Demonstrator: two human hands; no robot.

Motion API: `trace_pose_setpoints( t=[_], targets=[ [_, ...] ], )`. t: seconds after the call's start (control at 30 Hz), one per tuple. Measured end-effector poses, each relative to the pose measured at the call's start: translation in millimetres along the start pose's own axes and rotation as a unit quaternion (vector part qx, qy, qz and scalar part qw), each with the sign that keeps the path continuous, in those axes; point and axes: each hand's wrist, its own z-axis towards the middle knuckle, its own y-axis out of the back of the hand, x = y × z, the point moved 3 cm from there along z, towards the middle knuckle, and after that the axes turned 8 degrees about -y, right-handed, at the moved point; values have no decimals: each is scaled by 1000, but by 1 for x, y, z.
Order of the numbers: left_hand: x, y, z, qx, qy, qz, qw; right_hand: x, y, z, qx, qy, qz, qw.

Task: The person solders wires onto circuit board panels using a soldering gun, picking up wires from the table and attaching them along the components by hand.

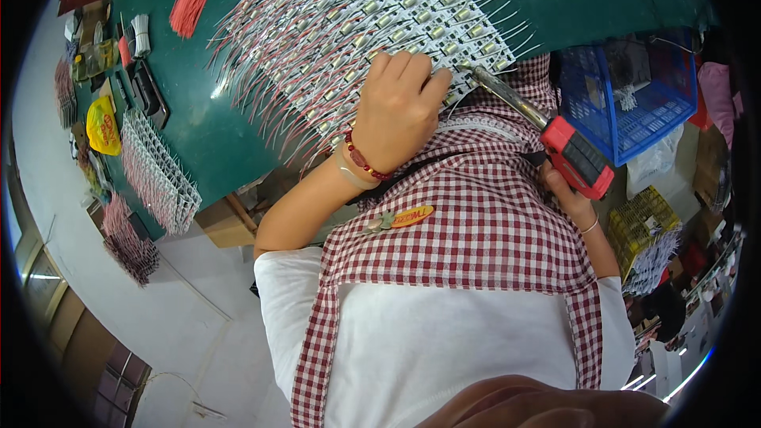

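Note:
A large panel of small white circuit boards [371, 8], each with a metallic component and red and dark wires, lies on the green table. My left hand [400, 103] rests on its near edge with fingers curled and closed; whatever is between the fingertips is hidden. My right hand [567, 194], lower right, is wrapped around the handle of a red and black soldering iron [577, 157], partly covered by it. The iron's long metal shaft slants up to the left, its tip at the panel's near edge, close to my left fingertips.
Red wires [189, 9] lie bundled on the green table [208, 128]. At the left stand a yellow packet [103, 125], a dark case [149, 93] and another wired board panel [158, 170]. A blue crate [654, 103] is at the right, with a yellow basket [644, 226] below it.

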Motion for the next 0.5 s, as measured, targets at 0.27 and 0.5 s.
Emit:
trace_pose_setpoints(
  t=[0.27,0.5],
  targets=[
    [1,-1,4,5,-15,-8,1000,-10,-1,0,-23,49,-63,997],
    [-1,0,2,18,-13,13,1000,-2,1,-4,-16,0,-29,999]
  ],
)
